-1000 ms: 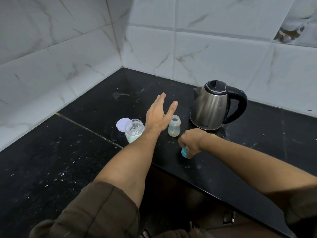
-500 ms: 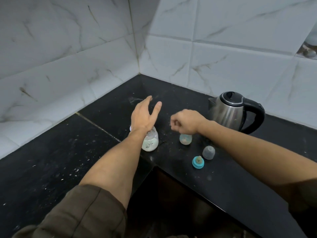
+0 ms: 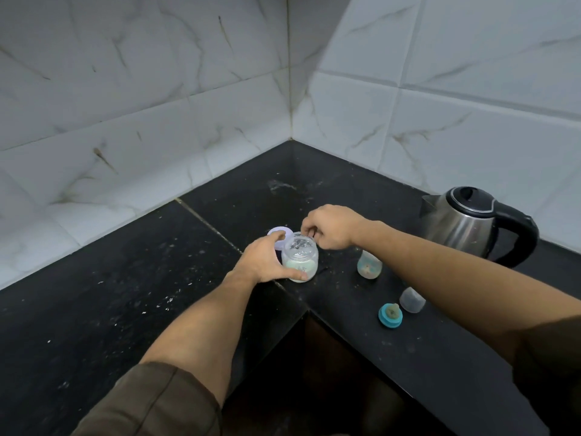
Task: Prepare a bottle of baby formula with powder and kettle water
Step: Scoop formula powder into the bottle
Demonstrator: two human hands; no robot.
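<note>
From my remote seat, the powder jar (image 3: 299, 261) stands upright and open on the black counter (image 3: 132, 303), close to the inner corner of its near edge. It is clear, with pale powder in the bottom part and something glinting inside near the mouth that I cannot make out.

The left hand (image 3: 267, 261) grasps the jar from its left side: the thumb lies across the near wall low down, and the fingers wrap round the far side. The right hand (image 3: 330, 226) hangs over the far right rim of the jar, with its fingers curled down to the mouth. I cannot tell whether they pinch anything there.

The lavender lid (image 3: 276, 236) lies flat just behind the jar to the left, partly hidden by the left hand's fingers. The baby bottle (image 3: 369, 265) stands uncapped to the right of the jar, apart from it and under the right wrist. Nearer and further right lie the clear cap (image 3: 412, 299) and, just beside it, the teal nipple ring (image 3: 390, 315). The steel kettle (image 3: 465, 225) sits at the far right, close to the tiled wall (image 3: 471, 121), with its black handle pointing right.
</note>
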